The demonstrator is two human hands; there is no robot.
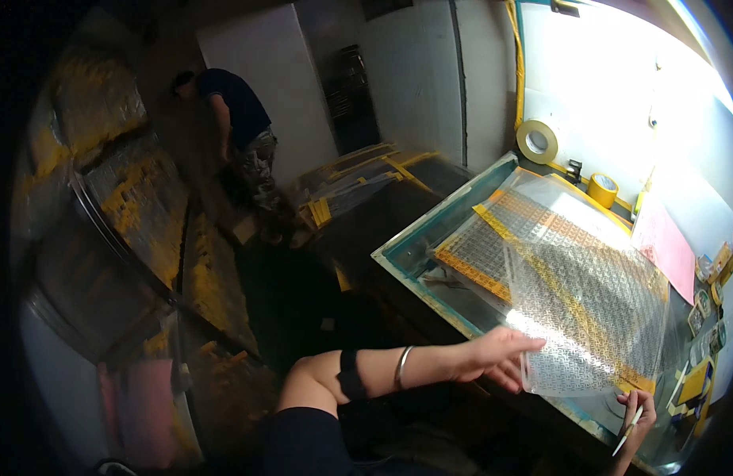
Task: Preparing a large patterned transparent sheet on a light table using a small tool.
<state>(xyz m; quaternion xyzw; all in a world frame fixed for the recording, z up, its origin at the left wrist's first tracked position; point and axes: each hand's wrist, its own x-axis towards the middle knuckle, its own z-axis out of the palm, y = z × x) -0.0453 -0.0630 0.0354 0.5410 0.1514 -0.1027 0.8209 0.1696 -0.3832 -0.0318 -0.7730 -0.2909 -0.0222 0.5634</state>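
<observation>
At the teal-rimmed work table [444, 207]: a clear patterned film [608, 317] lies slantwise over an orange-edged patterned sheet [468, 247], its near edge out by the hands.

Left hand [500, 355]: thumb and fingers closed on the film's near left corner, looks like a pinch. Right hand [638, 416]: fingers curled round a slim white pen-like stick [627, 431], tips up at the film's near right corner; can't tell if they also grip it.

Status, my read: partway. Yellow and orange tape strips are already down on the sheets. Film is skewed against the sheet below and looks partly raised, so I'd call it not settled. Can't tell which layer some strips sit on.

Surface: beige tape roll [537, 141] stands at the far edge, yellow tape roll [602, 190] nearer the film, pink paper [666, 246] along the right side. Small items right of that too blurred to name.

Room: bright white wall panel [596, 79] behind the table, dim elsewhere. Co-worker [236, 107] bends over at far left, beside a dark, tape-striped bench [370, 198]. Stained metallic panels [144, 198] on the left.
</observation>
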